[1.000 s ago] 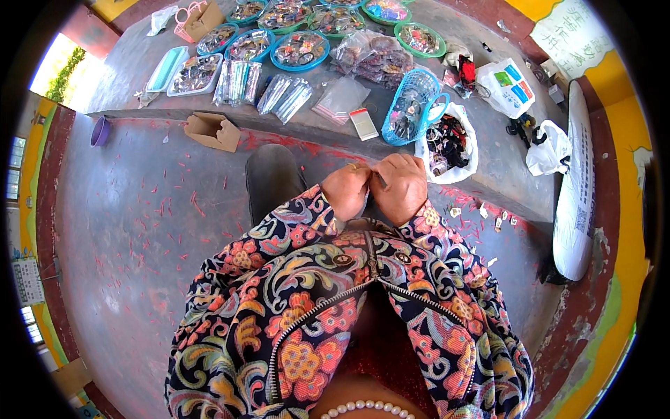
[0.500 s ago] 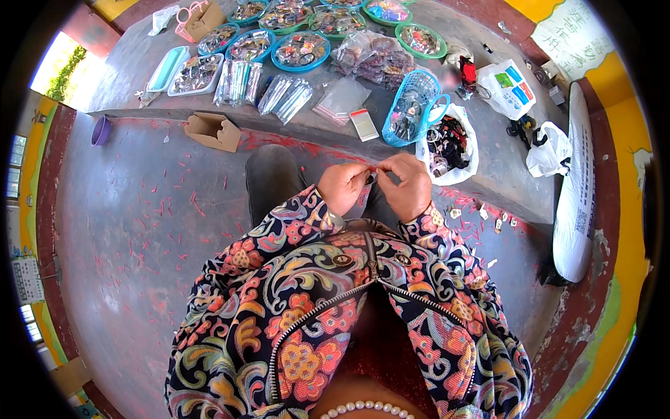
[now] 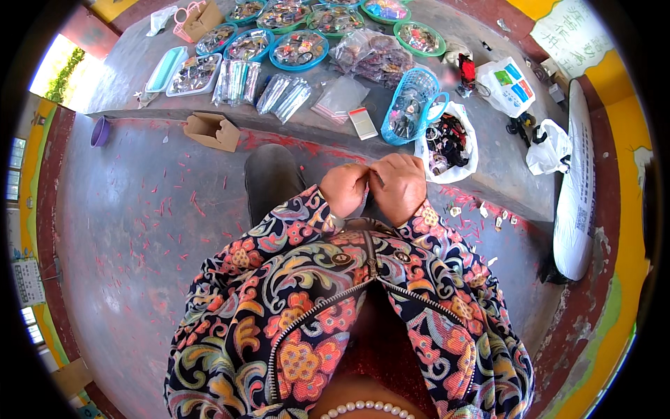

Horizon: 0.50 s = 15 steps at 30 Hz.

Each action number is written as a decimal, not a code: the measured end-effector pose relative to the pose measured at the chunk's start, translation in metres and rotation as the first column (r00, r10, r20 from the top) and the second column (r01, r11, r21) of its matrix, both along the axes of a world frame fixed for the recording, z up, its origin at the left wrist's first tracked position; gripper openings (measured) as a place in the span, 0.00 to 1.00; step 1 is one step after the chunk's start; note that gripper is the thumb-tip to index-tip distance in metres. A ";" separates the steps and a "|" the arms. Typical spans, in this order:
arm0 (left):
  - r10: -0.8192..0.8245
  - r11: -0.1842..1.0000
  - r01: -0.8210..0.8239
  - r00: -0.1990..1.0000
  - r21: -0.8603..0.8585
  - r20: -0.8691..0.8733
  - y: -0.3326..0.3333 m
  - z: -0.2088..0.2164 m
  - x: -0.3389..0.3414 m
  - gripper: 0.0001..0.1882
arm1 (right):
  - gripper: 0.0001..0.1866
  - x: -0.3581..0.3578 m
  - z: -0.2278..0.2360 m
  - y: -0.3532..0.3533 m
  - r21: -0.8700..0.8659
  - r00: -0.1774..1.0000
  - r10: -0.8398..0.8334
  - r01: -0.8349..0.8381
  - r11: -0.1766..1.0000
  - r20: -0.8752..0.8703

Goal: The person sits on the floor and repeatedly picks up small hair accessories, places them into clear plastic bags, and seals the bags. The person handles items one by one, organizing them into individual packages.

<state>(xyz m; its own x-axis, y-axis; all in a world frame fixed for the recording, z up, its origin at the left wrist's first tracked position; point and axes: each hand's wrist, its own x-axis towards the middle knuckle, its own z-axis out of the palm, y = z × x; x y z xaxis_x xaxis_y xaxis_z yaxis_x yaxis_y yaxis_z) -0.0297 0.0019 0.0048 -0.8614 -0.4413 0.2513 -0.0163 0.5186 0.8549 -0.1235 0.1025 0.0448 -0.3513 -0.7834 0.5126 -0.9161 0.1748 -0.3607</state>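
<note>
My left hand (image 3: pixel 344 190) and my right hand (image 3: pixel 398 187) meet above my lap, just past my jacket cuffs. Both are closed, fingertips pinched and pressed against each other. Whatever lies between them is hidden or too small to name. Beyond the right hand, on the raised concrete ledge, stand a blue plastic basket (image 3: pixel 405 115) with small items in it and an open white plastic bag (image 3: pixel 469 165) full of dark, tangled pieces. A flat pale rectangular thing (image 3: pixel 363 124) with a red end lies at the ledge's edge, and clear plastic bags (image 3: pixel 340 99) lie beside it.
Blue and green round baskets (image 3: pixel 299 68) of small packaged goods crowd the ledge's far side. Bundles of wrapped sticks (image 3: pixel 285 96) lie nearer. On the floor stand an open cardboard box (image 3: pixel 211 131) and a purple bowl (image 3: pixel 100 131). Red scraps are scattered across the floor.
My right hand has turned and drawn in against the left, its back now covering the fingertips. The small red and dark bit between the fingers is now out of sight.
</note>
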 end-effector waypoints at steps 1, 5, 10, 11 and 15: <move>-0.002 1.000 0.002 1.000 -0.012 0.001 0.000 0.001 -0.001 0.07 | 0.02 0.000 0.000 0.000 0.007 1.000 -0.010 0.010 1.000 -0.022; 0.007 1.000 -0.006 1.000 0.020 -0.019 0.001 0.004 0.000 0.07 | 0.03 -0.001 0.000 -0.002 -0.029 1.000 -0.021 0.021 0.999 -0.011; 0.007 0.990 -0.007 1.000 0.140 -0.001 0.000 0.000 0.001 0.09 | 0.04 -0.005 -0.003 0.001 -0.054 0.990 -0.039 0.047 0.997 0.136; -0.006 0.972 0.002 1.000 0.237 0.018 -0.001 -0.003 0.002 0.09 | 0.03 -0.006 -0.006 0.001 -0.059 0.980 -0.042 0.054 0.997 0.193; -0.059 0.758 0.008 0.997 0.652 0.056 -0.004 -0.018 0.005 0.09 | 0.02 -0.013 -0.021 0.007 -0.055 0.891 -0.042 0.076 0.996 0.453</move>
<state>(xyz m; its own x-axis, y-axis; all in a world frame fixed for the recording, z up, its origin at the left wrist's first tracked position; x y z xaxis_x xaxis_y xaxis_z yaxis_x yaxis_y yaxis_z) -0.0251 -0.0022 -0.0135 -0.8827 -0.4466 -0.1460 -0.0813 -0.1609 0.9836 -0.1363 0.1091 0.0242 -0.6019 -0.7223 0.3406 -0.6410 0.1827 -0.7455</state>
